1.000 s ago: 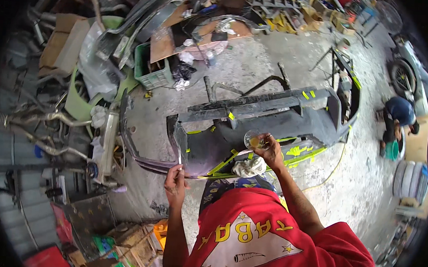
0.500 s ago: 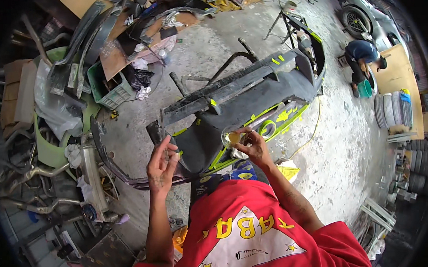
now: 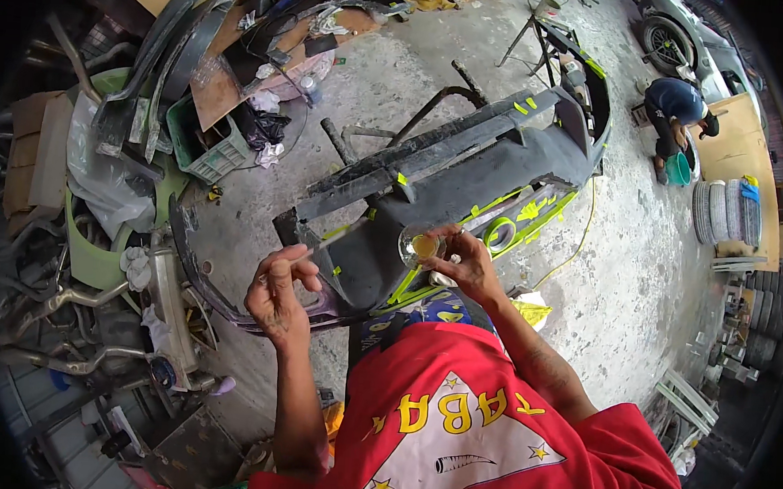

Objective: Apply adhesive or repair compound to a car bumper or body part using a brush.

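My right hand (image 3: 463,264) grips a small clear cup (image 3: 406,256) by its rim, with yellowish liquid in the bottom. To its left, my left hand (image 3: 281,294) is closed with thumb against fingers on a thin light stick (image 3: 328,241), whose far end points toward the cup but stays apart from it. Below both hands lies a large dark grey car bumper (image 3: 466,173), patched with strips of yellow-green tape. A roll of yellow-green tape (image 3: 511,235) rests on it just beyond my right hand.
Metal exhaust pipes (image 3: 94,353) and a muffler (image 3: 174,308) crowd the left side. A green crate (image 3: 203,150) stands behind them. On the far right a person (image 3: 676,104) bends over a green bucket (image 3: 677,168), near stacked tires (image 3: 728,212). A yellow cord (image 3: 577,245) crosses the floor.
My left hand has drawn left and turned, its fingers curling from a looser pose, and the stick now shows clearly. The right hand keeps hold of the cup. The view has shifted slightly.
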Demonstrator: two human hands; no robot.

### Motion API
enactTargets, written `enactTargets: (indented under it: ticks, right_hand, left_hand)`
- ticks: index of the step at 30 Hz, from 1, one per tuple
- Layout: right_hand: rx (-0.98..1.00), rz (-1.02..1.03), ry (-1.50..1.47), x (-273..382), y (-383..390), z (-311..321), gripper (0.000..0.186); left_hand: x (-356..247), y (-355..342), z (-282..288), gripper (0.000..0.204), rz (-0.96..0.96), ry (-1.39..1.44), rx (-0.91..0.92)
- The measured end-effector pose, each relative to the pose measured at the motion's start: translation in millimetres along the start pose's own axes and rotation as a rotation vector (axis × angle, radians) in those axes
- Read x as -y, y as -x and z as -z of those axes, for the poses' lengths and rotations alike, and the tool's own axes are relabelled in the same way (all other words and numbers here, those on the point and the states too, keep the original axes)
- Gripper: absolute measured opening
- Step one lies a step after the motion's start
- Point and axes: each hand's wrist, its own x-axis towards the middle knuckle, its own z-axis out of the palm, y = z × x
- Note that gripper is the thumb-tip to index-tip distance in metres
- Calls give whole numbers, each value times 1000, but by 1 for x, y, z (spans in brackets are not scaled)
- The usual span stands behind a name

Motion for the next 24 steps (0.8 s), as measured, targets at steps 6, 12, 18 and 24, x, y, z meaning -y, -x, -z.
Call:
enactTargets:
  ticks: [6,12,18,24]
  right_hand:
    - [-4,68,77,6,-6,-2,41]
    - [9,82,97,18,-8,-4,41]
    - [11,104,40,19,-10,-7,40]
    - [4,104,31,15,-11,-6,40]
  left_hand:
    - [-4,13,-16,28,220,24,69]
    - [1,17,-29,32,233,-48,144]
    - [7,12,-31,31,257,-52,163]
    - [13,6,-35,31,272,-57,167]
